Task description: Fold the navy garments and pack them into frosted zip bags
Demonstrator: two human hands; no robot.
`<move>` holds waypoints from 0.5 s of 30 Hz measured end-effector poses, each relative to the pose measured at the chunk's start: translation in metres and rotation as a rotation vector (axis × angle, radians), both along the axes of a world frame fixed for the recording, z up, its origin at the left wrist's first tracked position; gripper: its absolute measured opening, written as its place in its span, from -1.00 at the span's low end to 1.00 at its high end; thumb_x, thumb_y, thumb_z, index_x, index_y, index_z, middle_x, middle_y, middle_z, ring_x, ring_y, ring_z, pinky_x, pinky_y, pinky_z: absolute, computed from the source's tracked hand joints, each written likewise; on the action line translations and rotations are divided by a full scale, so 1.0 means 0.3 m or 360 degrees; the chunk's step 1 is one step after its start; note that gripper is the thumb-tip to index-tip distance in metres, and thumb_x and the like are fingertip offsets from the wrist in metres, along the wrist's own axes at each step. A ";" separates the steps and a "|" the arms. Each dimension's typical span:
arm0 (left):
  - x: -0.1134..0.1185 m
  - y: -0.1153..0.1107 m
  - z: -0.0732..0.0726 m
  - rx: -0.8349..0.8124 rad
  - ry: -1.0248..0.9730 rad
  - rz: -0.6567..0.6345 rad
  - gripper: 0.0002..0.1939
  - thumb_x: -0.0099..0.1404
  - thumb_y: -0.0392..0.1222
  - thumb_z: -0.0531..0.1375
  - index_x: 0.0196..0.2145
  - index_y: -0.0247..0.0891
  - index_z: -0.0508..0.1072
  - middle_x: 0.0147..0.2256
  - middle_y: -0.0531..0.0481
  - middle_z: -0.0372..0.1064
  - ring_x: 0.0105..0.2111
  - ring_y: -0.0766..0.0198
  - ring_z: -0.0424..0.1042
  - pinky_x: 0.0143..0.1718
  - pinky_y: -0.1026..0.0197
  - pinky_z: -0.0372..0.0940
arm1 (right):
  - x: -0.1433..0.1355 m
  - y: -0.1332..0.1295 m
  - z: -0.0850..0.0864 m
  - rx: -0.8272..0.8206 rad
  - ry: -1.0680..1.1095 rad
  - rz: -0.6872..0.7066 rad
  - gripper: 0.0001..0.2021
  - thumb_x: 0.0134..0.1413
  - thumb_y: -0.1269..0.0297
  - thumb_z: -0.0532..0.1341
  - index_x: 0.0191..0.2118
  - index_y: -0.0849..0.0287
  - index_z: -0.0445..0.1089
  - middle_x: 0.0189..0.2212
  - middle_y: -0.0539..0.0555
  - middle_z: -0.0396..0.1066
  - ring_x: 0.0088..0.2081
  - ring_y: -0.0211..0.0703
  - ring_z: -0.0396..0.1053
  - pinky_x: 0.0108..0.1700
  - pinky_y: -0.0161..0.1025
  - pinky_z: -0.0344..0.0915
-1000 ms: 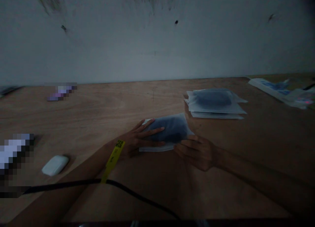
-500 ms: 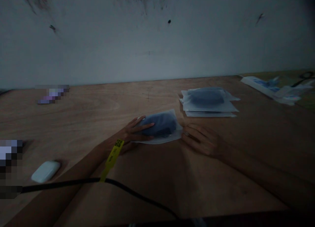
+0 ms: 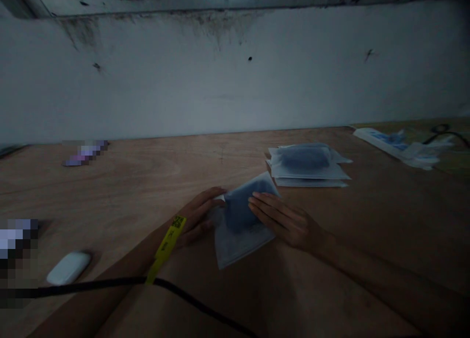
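A frosted plastic bag (image 3: 244, 240) with something dark and soft-looking inside lies tilted on the wooden table in front of me. My left hand (image 3: 200, 213) is at the bag's left edge, its fingers closed on a whitish corner there; the thumb is partly in shadow. From the other side, my right hand (image 3: 288, 223) rests flat over the bag, fingers stretched out on the dark contents. Behind it to the right sits a stack of similar filled bags (image 3: 308, 169), several layers with uneven edges.
A white rounded case (image 3: 69, 268) lies at left, near a black cable (image 3: 191, 301) with a yellow tag (image 3: 167, 245) crossing the foreground. Blurred-out items sit on the far left. Crumpled plastic packaging (image 3: 400, 147) lies at the far right. A stained wall (image 3: 220, 98) stands behind the table.
The bag has turned so that one end points toward me. My right hand has moved from its right edge onto its top; my left hand has slid off its top to the left edge. The view has tilted up.
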State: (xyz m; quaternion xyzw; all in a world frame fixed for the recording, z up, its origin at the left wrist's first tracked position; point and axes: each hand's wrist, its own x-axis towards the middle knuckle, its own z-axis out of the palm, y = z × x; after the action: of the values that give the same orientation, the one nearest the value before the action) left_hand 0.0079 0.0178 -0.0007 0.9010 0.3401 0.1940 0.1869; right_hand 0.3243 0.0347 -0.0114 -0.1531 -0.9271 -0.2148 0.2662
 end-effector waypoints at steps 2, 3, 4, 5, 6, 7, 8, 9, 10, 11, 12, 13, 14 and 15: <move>-0.002 0.001 -0.015 -0.0002 0.0070 0.0108 -0.45 0.51 -0.04 -0.01 0.37 -0.11 -0.03 0.38 -0.13 -0.09 0.36 -0.03 0.00 0.33 -0.12 0.08 | 0.024 0.004 0.026 0.0042 0.0048 0.0017 -0.53 0.34 0.53 -0.01 0.32 0.41 0.10 0.18 0.25 0.35 0.31 0.01 0.16 0.27 -0.03 0.32; -0.002 0.004 -0.024 0.0007 0.0117 0.0141 -0.38 0.50 -0.03 0.02 0.40 -0.10 -0.12 0.40 -0.14 -0.12 0.37 -0.04 -0.03 0.34 -0.14 0.07 | 0.040 0.012 0.037 0.0069 0.0076 -0.0014 -0.51 0.34 0.54 -0.01 0.34 0.41 0.07 0.20 0.26 0.33 0.31 0.02 0.16 0.27 -0.02 0.32; -0.002 0.008 -0.033 0.0031 0.0166 0.0150 -0.31 0.49 -0.02 0.04 0.42 -0.10 -0.20 0.41 -0.14 -0.16 0.38 -0.06 -0.06 0.34 -0.15 0.05 | 0.059 0.024 0.046 0.0091 0.0094 -0.0084 -0.48 0.34 0.54 0.01 0.37 0.36 0.02 0.22 0.24 0.31 0.31 0.02 0.16 0.27 -0.01 0.31; -0.002 0.013 -0.041 0.0057 0.0223 0.0139 -0.27 0.48 0.00 0.05 0.43 -0.09 -0.25 0.42 -0.14 -0.20 0.39 -0.07 -0.10 0.35 -0.18 0.02 | 0.082 0.041 0.052 0.0117 0.0134 -0.0169 -0.45 0.33 0.54 0.02 0.39 0.28 -0.01 0.24 0.21 0.28 0.31 0.01 0.17 0.27 -0.01 0.32; -0.002 0.019 -0.048 0.0088 0.0284 0.0108 -0.25 0.47 0.03 0.05 0.43 -0.08 -0.28 0.42 -0.14 -0.22 0.40 -0.08 -0.14 0.36 -0.20 -0.02 | 0.108 0.063 0.056 0.0154 0.0202 -0.0249 -0.44 0.33 0.54 0.02 0.40 0.22 -0.02 0.25 0.18 0.26 0.31 0.01 0.17 0.26 0.02 0.32; -0.001 0.024 -0.053 0.0115 0.0345 0.0072 -0.23 0.47 0.06 0.05 0.43 -0.09 -0.28 0.42 -0.15 -0.24 0.40 -0.08 -0.17 0.37 -0.23 -0.06 | 0.137 0.088 0.058 0.0195 0.0258 -0.0324 -0.43 0.32 0.54 0.02 0.40 0.19 -0.02 0.26 0.17 0.25 0.31 0.03 0.16 0.26 0.05 0.30; -0.001 0.030 -0.057 0.0133 0.0401 0.0046 -0.24 0.47 0.08 0.05 0.43 -0.09 -0.27 0.42 -0.15 -0.24 0.41 -0.08 -0.19 0.37 -0.24 -0.10 | 0.167 0.116 0.056 0.0257 0.0342 -0.0398 -0.42 0.31 0.55 0.03 0.39 0.14 0.01 0.26 0.14 0.26 0.31 0.05 0.16 0.27 0.08 0.28; 0.000 0.034 -0.060 0.0142 0.0449 0.0029 -0.25 0.47 0.09 0.04 0.43 -0.10 -0.25 0.42 -0.15 -0.24 0.41 -0.09 -0.20 0.37 -0.25 -0.12 | 0.198 0.146 0.051 0.0291 0.0399 -0.0497 -0.40 0.29 0.56 0.04 0.39 0.10 0.02 0.27 0.11 0.25 0.31 0.06 0.16 0.29 0.11 0.24; 0.000 0.038 -0.062 0.0147 0.0481 0.0019 -0.27 0.47 0.09 0.03 0.43 -0.10 -0.22 0.43 -0.14 -0.25 0.41 -0.08 -0.21 0.38 -0.25 -0.14 | 0.227 0.177 0.044 0.0275 0.0444 -0.0628 -0.37 0.26 0.58 0.03 0.39 0.06 0.03 0.29 0.09 0.22 0.32 0.07 0.15 0.30 0.14 0.20; 0.001 0.041 -0.064 0.0154 0.0502 0.0012 -0.29 0.48 0.09 0.03 0.43 -0.09 -0.18 0.43 -0.14 -0.25 0.41 -0.08 -0.21 0.38 -0.25 -0.15 | 0.253 0.206 0.034 0.0212 0.0428 -0.0747 -0.35 0.22 0.60 0.01 0.39 0.06 0.04 0.31 0.09 0.19 0.33 0.09 0.12 0.31 0.18 0.17; 0.001 0.043 -0.065 0.0164 0.0521 0.0008 -0.31 0.49 0.08 0.02 0.43 -0.08 -0.16 0.43 -0.12 -0.26 0.41 -0.07 -0.21 0.38 -0.24 -0.15 | 0.276 0.233 0.022 0.0162 0.0412 -0.0847 -0.34 0.18 0.62 0.00 0.37 0.09 0.08 0.30 0.11 0.21 0.33 0.12 0.13 0.31 0.21 0.15; 0.000 0.045 -0.066 0.0174 0.0539 0.0002 -0.33 0.49 0.07 0.01 0.42 -0.08 -0.13 0.43 -0.11 -0.27 0.42 -0.06 -0.22 0.39 -0.23 -0.16 | 0.294 0.256 0.010 0.0064 0.0335 -0.0925 -0.34 0.13 0.62 0.00 0.35 0.13 0.13 0.27 0.15 0.25 0.31 0.15 0.15 0.29 0.24 0.16; 0.000 0.045 -0.067 0.0183 0.0554 -0.0003 -0.34 0.49 0.07 0.01 0.42 -0.07 -0.12 0.43 -0.10 -0.28 0.42 -0.05 -0.22 0.39 -0.22 -0.17 | 0.307 0.275 -0.001 -0.0001 0.0282 -0.0967 -0.36 0.08 0.60 0.01 0.31 0.19 0.19 0.23 0.19 0.31 0.27 0.17 0.22 0.25 0.23 0.21; -0.001 0.045 -0.068 0.0192 0.0562 0.0000 -0.34 0.49 0.08 0.00 0.42 -0.07 -0.12 0.43 -0.10 -0.29 0.42 -0.04 -0.23 0.39 -0.22 -0.17 | 0.314 0.288 -0.011 -0.0033 0.0257 -0.0982 -0.39 0.06 0.56 0.03 0.27 0.25 0.23 0.20 0.25 0.34 0.23 0.20 0.26 0.23 0.22 0.23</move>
State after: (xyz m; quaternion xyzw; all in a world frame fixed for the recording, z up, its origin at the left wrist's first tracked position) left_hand 0.0076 0.0313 -0.0211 0.9306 0.3553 0.0528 0.0700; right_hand 0.4186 0.1211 -0.0146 -0.4464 -0.8149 -0.2632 0.2595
